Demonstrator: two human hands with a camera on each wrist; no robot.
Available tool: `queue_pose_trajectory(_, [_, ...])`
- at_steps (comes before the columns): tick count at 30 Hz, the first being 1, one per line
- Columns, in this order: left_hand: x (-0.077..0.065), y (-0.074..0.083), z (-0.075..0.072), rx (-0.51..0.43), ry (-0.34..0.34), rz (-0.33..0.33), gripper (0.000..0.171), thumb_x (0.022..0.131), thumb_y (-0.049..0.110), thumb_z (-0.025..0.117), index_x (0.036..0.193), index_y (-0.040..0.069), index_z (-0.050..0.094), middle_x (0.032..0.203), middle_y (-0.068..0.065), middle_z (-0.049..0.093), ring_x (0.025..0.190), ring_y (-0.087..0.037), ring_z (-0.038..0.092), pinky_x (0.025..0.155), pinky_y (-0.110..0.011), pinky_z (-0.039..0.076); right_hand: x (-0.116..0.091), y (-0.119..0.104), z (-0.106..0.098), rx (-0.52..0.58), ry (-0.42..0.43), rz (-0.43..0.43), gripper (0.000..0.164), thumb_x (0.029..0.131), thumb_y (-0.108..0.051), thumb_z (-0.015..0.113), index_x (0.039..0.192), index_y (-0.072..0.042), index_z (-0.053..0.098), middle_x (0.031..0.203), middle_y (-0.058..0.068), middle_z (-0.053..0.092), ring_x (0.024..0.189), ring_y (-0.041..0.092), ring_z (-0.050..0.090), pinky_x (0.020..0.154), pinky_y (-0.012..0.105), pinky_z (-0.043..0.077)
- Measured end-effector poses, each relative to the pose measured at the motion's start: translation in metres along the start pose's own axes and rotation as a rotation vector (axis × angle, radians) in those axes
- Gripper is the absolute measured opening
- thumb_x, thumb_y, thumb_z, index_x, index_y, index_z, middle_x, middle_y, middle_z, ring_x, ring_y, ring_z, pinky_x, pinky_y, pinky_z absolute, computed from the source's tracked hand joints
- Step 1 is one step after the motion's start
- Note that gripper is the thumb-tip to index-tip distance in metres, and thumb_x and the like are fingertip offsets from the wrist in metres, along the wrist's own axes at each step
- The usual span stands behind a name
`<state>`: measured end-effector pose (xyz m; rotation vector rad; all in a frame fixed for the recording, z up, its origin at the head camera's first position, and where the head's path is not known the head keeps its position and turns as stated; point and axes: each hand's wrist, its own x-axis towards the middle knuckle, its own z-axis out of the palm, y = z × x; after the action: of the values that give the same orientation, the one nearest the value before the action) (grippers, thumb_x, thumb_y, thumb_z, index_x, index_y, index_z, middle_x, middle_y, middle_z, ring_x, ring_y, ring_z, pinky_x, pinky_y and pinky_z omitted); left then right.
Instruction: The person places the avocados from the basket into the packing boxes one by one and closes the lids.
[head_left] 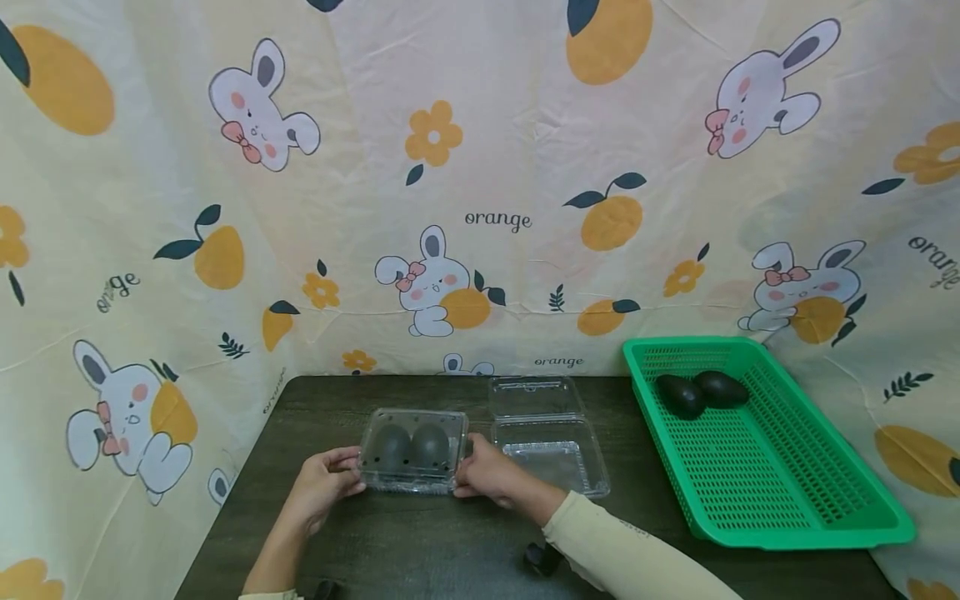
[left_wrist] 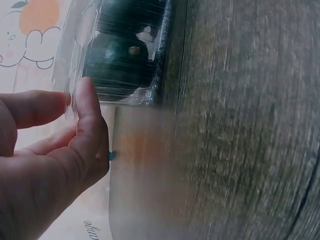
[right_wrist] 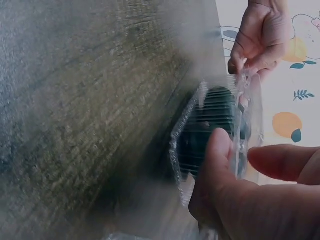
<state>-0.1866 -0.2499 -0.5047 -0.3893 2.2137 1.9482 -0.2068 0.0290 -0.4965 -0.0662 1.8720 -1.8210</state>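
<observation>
A clear plastic clamshell box [head_left: 414, 479], lid down, has two dark avocados [head_left: 392, 447] side by side inside. At its left edge my left hand [head_left: 322, 487] pinches the rim between thumb and fingers. My right hand [head_left: 491, 471] grips the opposite edge in the same way. From the left wrist view, the box [left_wrist: 160, 75] looks slightly tilted near the dark table, with an avocado [left_wrist: 117, 65] showing through its ribbed wall. The right wrist view has both hands at the box's rim; whether its base touches the table is hard to tell.
A second clear clamshell box [head_left: 596, 467] stands open just right of my right hand. Farther right is a green plastic basket [head_left: 780, 500] holding two dark avocados [head_left: 681, 397]. A patterned cloth [head_left: 510, 275] hangs behind the dark wooden table [head_left: 420, 550].
</observation>
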Motion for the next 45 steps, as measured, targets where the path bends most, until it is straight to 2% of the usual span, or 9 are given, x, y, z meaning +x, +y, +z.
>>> queue_pose_trajectory(3, [0.001,-0.001,0.001,0.008,0.014,0.007,0.048,0.092,-0.020,0.057,0.139,-0.019,0.048,0.104,-0.013,0.056,0.087,-0.016,0.061,0.072,-0.027,0.063,0.000,0.001,0.002,0.030,0.008,-0.011,0.085,0.083,0.023,0.053,0.156,0.009,0.012,0.089,0.012,0.056,0.070,0.016,0.061,0.066,0.025,0.063])
queue_pose_trajectory(13, [0.002,-0.003,0.001,-0.014,0.026,0.011,0.050,0.089,-0.023,0.058,0.138,-0.020,0.048,0.102,-0.014,0.056,0.085,-0.017,0.062,0.072,-0.027,0.064,0.001,0.003,0.005,0.083,0.010,-0.012,0.074,0.084,0.025,0.054,0.148,0.010,0.020,0.091,0.013,0.055,0.068,0.016,0.060,0.067,0.024,0.062])
queue_pose_trajectory(29, [0.000,0.002,0.000,0.010,0.028,-0.001,0.049,0.091,-0.022,0.057,0.139,-0.019,0.048,0.104,-0.015,0.055,0.088,-0.017,0.061,0.075,-0.027,0.064,0.008,0.002,0.008,0.021,0.049,-0.006,0.074,0.083,0.025,0.056,0.149,0.012,0.026,0.095,0.016,0.055,0.062,0.014,0.059,0.064,0.024,0.062])
queue_pose_trajectory(38, [-0.002,0.001,0.000,-0.009,0.050,0.004,0.048,0.092,-0.021,0.055,0.139,-0.020,0.048,0.102,-0.013,0.057,0.085,-0.015,0.063,0.075,-0.027,0.064,0.000,-0.005,0.002,-0.040,0.013,0.008,0.076,0.083,0.018,0.059,0.151,0.014,0.025,0.100,0.020,0.064,0.072,0.017,0.067,0.070,0.026,0.064])
queue_pose_trajectory(42, [-0.002,0.001,-0.001,0.010,0.049,0.010,0.044,0.095,-0.016,0.054,0.138,-0.020,0.048,0.101,-0.013,0.059,0.085,-0.015,0.064,0.075,-0.027,0.064,-0.008,-0.014,-0.005,-0.105,-0.023,0.005,0.074,0.084,0.011,0.061,0.150,0.015,0.026,0.104,0.022,0.066,0.086,0.029,0.072,0.079,0.033,0.064])
queue_pose_trajectory(45, [-0.003,0.003,-0.003,0.065,0.048,0.019,0.042,0.098,-0.011,0.053,0.139,-0.019,0.048,0.107,-0.018,0.060,0.087,-0.016,0.065,0.075,-0.029,0.064,-0.015,-0.023,-0.012,-0.179,-0.066,-0.008,0.071,0.089,0.006,0.061,0.151,0.014,0.028,0.110,0.023,0.066,0.093,0.033,0.073,0.084,0.037,0.064])
